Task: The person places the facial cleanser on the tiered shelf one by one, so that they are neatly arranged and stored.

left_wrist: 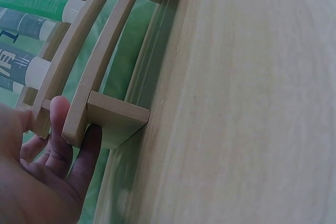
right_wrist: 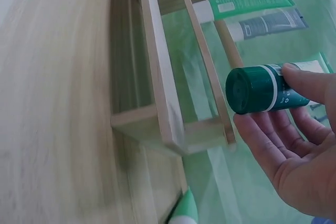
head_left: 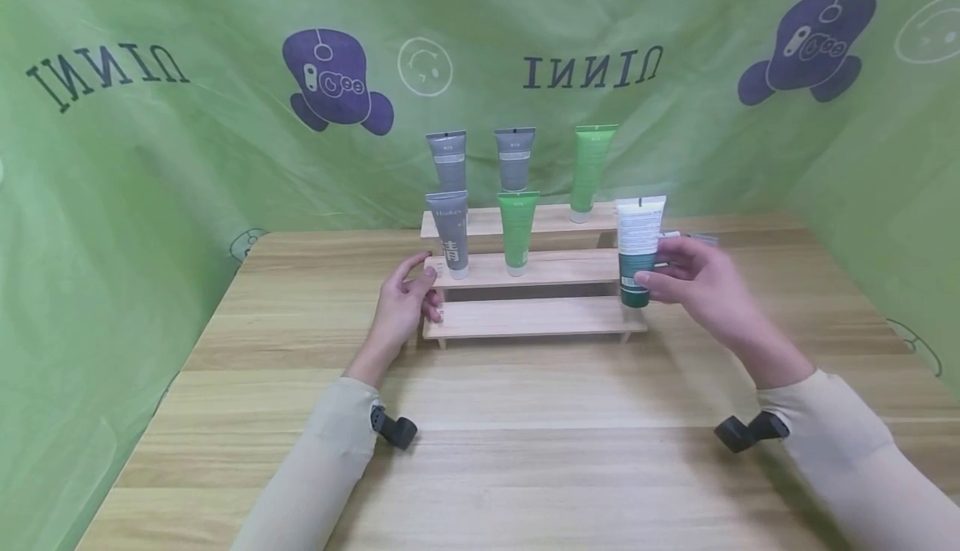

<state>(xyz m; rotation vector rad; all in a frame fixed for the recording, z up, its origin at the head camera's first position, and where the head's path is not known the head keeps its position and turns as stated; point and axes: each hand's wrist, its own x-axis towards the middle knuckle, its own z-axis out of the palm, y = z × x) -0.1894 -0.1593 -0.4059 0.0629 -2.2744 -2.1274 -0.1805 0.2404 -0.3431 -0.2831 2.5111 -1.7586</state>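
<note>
The person's right hand [head_left: 693, 276] holds a white and dark green tube [head_left: 639, 230], cap down, between thumb and fingers near the right end of the rack's [head_left: 532, 318] middle shelf, while the fingers of the left hand [head_left: 401, 305] curl round the rack's left end. On the desk [head_left: 487, 451], the rack bears a grey tube [head_left: 450, 230] and a green tube [head_left: 517, 230] on its middle shelf, with two grey tubes [head_left: 450, 163] and another green tube [head_left: 590, 172] on top.

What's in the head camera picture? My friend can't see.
The right hand holds a white and green tube by a wooden rack's right end. The left hand holds its left end; five grey and green tubes stand on it.
</note>
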